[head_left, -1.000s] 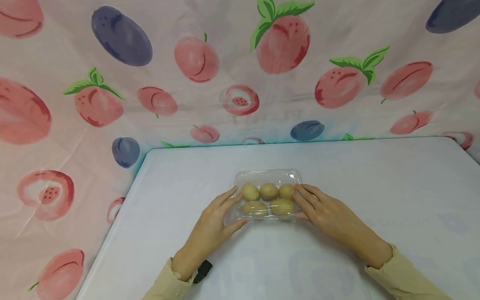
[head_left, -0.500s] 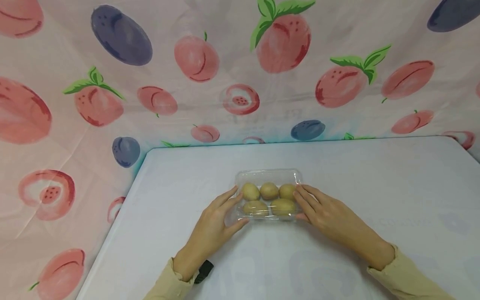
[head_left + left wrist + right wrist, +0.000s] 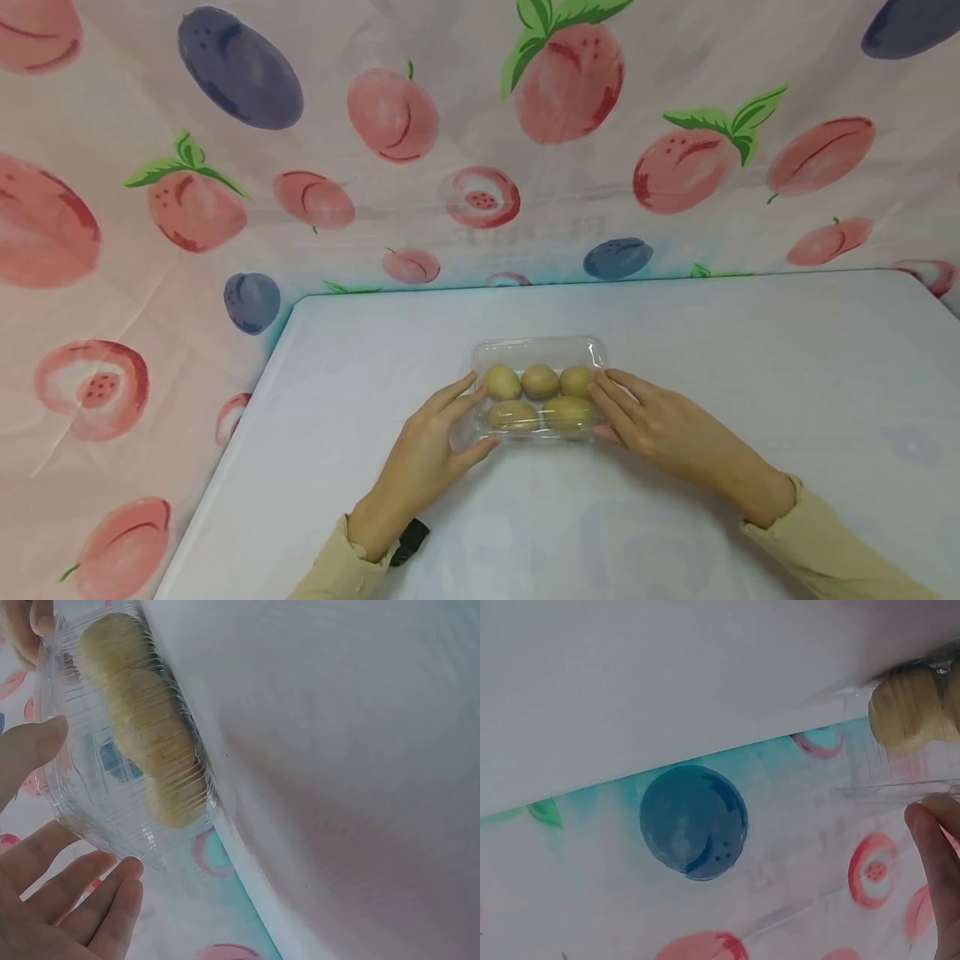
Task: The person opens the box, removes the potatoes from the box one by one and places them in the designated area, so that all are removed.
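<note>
A clear plastic clamshell box (image 3: 536, 354) sits on the white table, with several yellow-brown, egg-shaped fruits (image 3: 512, 415) inside in two rows. My left hand (image 3: 420, 442) is at its left end: the thumb reaches the front corner and the extended fingers lie along the side. In the left wrist view, the thumb tip (image 3: 54, 735) meets the box rim, while the other fingers spread loosely below the corner. My right hand (image 3: 660, 425) touches the right end with extended fingers, its thumb low at the front edge. The right wrist view shows a fingertip (image 3: 921, 817) right at the rim.
The white table (image 3: 375, 333) runs back to a fruit-patterned cloth wall (image 3: 315, 108), which also hangs along the left side. A black band (image 3: 408, 542) shows under the left wrist, by the beige sleeve.
The box and both hands appear shifted a few pixels to the right, along with a slight shift of the whole head view. Both hands keep the same pose at the box.
</note>
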`<action>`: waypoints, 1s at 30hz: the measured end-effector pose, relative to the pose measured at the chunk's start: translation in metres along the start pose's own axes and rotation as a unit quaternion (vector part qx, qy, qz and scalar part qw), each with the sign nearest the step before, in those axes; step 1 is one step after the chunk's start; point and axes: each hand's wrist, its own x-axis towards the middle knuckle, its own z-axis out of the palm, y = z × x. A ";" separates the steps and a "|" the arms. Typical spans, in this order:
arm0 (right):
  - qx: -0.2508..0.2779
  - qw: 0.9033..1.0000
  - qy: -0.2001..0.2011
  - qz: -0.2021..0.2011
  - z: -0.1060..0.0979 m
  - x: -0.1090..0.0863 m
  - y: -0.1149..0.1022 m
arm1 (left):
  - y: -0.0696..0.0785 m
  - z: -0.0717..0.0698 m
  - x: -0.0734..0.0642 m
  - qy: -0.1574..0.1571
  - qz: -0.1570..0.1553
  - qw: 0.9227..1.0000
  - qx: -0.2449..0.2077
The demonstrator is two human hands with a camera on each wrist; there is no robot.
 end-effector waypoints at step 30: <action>-0.024 0.999 -0.010 -0.021 0.001 0.003 0.000 | 0.000 0.003 0.000 0.012 -0.014 1.000 -0.023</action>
